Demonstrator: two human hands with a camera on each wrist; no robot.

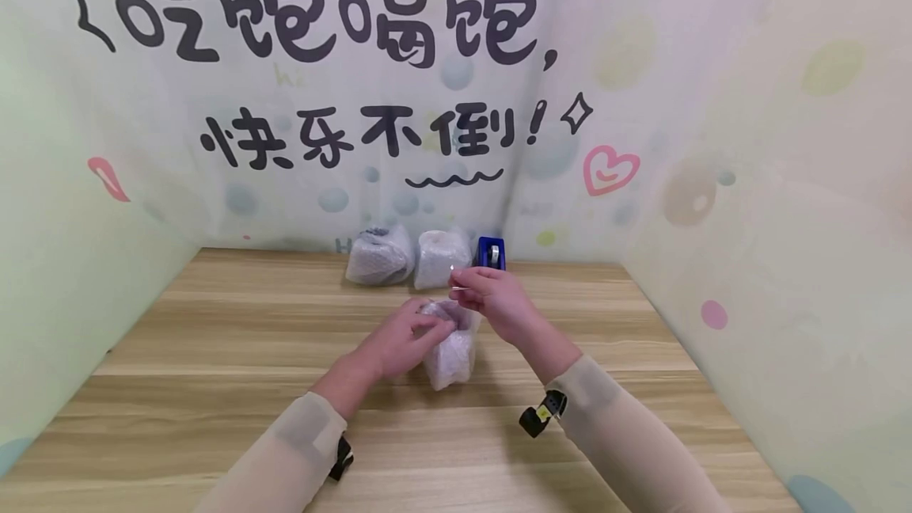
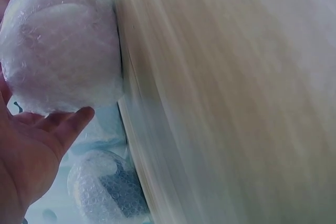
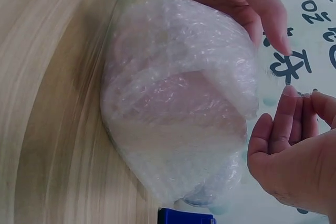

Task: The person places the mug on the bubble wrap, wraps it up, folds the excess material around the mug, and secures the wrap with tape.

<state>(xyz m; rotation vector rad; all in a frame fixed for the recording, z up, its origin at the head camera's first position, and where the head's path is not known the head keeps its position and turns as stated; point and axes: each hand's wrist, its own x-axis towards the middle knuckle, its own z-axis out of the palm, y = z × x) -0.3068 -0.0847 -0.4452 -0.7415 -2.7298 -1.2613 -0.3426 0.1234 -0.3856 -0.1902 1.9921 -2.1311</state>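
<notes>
A bundle in bubble wrap [image 1: 454, 359], pinkish through the plastic, stands on the wooden table in front of me. My left hand [image 1: 406, 339] holds it from the left, its thumb over the top and its fingers along the side. In the left wrist view, the fingertips [image 2: 84, 114] press against the bundle's wrap [image 2: 63, 51]. Above and to the right, my right hand [image 1: 492, 299] pinches a short strip of clear tape [image 1: 461, 288] between thumb and fingers. The right wrist view shows a loose flap of the wrap [image 3: 173, 129] across the bundle. What is inside stays hidden.
Two more bubble-wrapped bundles, a left one [image 1: 381, 257] and a right one [image 1: 442, 260], stand at the table's back edge by the printed wall cloth. Beside them is a blue tape dispenser [image 1: 492, 250], behind my right hand. Pale walls flank the table [image 1: 235, 418].
</notes>
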